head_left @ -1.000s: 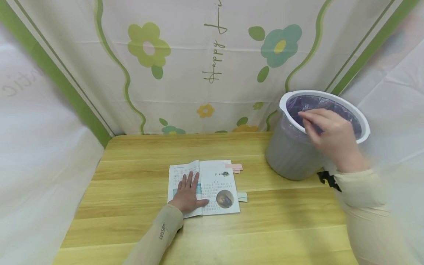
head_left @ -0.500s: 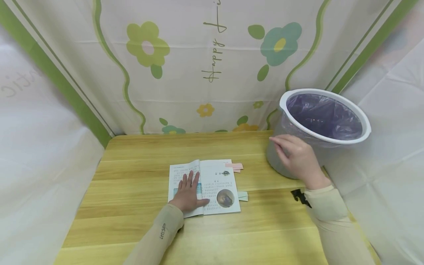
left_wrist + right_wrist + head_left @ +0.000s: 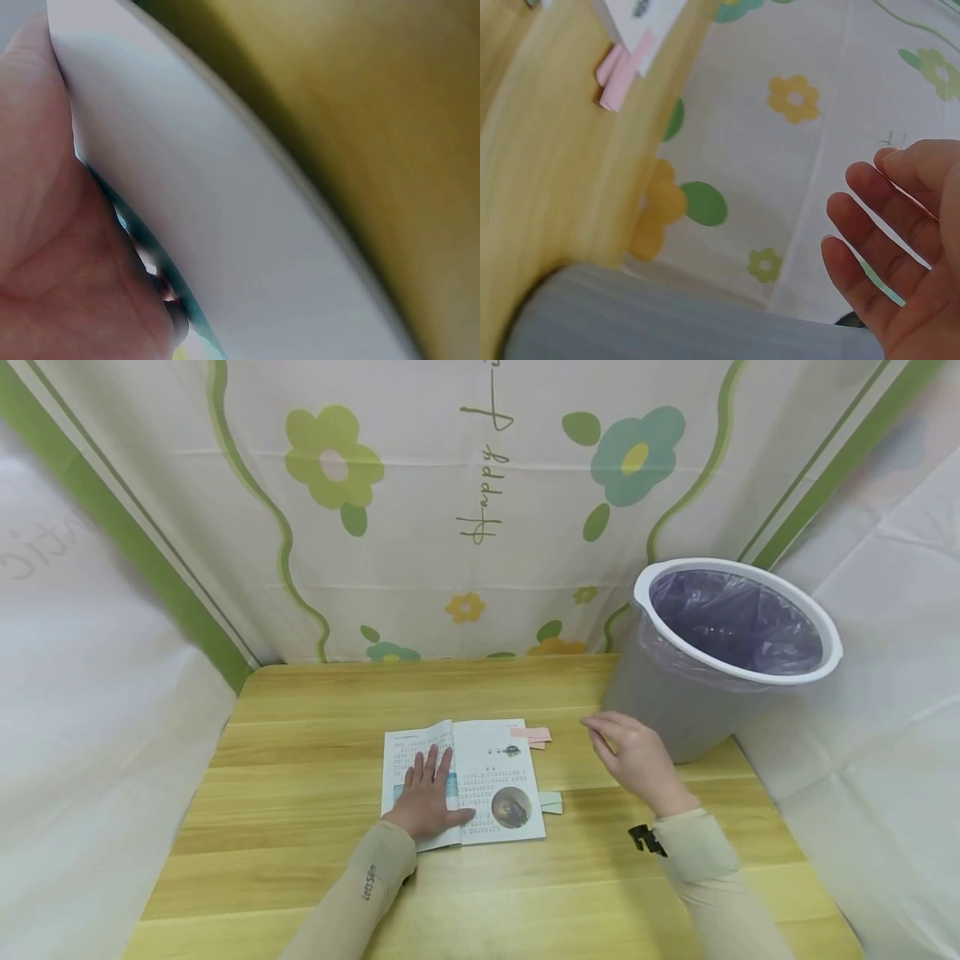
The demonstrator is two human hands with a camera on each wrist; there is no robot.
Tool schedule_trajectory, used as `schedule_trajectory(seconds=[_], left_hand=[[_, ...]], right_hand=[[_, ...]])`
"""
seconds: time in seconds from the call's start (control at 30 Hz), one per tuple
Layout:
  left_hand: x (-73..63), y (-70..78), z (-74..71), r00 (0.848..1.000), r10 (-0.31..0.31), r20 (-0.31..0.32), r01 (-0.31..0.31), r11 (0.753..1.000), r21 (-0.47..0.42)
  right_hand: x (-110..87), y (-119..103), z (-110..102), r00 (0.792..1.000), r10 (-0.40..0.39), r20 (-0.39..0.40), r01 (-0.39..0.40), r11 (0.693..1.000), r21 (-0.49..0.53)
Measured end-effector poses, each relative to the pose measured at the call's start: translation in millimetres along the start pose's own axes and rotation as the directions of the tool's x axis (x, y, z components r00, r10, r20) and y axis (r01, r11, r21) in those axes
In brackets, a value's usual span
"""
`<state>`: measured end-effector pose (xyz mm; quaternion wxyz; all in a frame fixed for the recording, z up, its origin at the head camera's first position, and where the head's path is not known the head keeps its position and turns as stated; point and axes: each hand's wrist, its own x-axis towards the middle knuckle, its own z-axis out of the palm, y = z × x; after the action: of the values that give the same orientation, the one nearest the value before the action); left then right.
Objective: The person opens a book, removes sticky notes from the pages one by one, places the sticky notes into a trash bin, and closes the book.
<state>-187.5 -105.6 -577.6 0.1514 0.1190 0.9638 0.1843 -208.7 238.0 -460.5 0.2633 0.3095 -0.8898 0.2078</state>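
Book (image 3: 483, 777) lies open on the wood-look table (image 3: 300, 777), just below centre of the head frame, spine running roughly top to bottom. Left hand (image 3: 423, 802) rests flat on it: fingers spread over the left page, tips toward the top of the frame, thumb stretched across the gutter onto the right page. Left wrist view is a close-up: palm side at left, pale page curving down to lower right, table blurred at upper right.

Right hand (image 3: 633, 760) is above the table, right of centre, apart from the book. Fingers lie close together in the head view, pointing left; in the right wrist view they are loosely bent with narrow gaps between them. Whether thumb meets fingertips, cannot tell.

Pink tabs (image 3: 532, 737) stick out of the book's right edge near its top, pale green tab (image 3: 551, 802) lower on the same edge. Round picture (image 3: 512, 808) on the lower right page.

Gray bin (image 3: 667, 693) with white rim and purplish liner (image 3: 738, 618) stands at right of frame, behind the right hand. Black clip (image 3: 647, 840) by the right cuff. Floral cloth (image 3: 420, 552) fills the top.
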Motion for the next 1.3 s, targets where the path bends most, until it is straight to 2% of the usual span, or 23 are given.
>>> schedule_trajectory(seconds=[0.37,0.77,1.0,1.13,1.3], left_hand=[[-0.9,0.4,-0.6,1.0,-0.01,0.008,0.01,1.0,0.004],[-0.1,-0.4,-0.8,1.0,-0.011,0.005,0.011,1.0,0.002],[-1.9,1.0,-2.0,1.0,-0.01,0.007,0.01,1.0,-0.004],[-1.1,0.6,-0.6,1.0,-0.005,0.002,0.005,1.0,-0.014],[0.7,-1.7,3.1,1.0,0.003,-0.006,-0.004,1.0,-0.012]], right_hand=[[-21.5,3,30,0.984,0.112,0.14,-0.116,0.993,0.023],[-34.9,11,52,0.965,0.142,0.219,-0.151,0.988,0.026],[-39.5,14,62,0.947,0.17,0.271,-0.183,0.983,0.022],[-40.3,16,66,0.937,0.186,0.295,-0.205,0.978,0.034],[-37.1,21,74,0.933,0.177,0.313,-0.194,0.981,0.025]])
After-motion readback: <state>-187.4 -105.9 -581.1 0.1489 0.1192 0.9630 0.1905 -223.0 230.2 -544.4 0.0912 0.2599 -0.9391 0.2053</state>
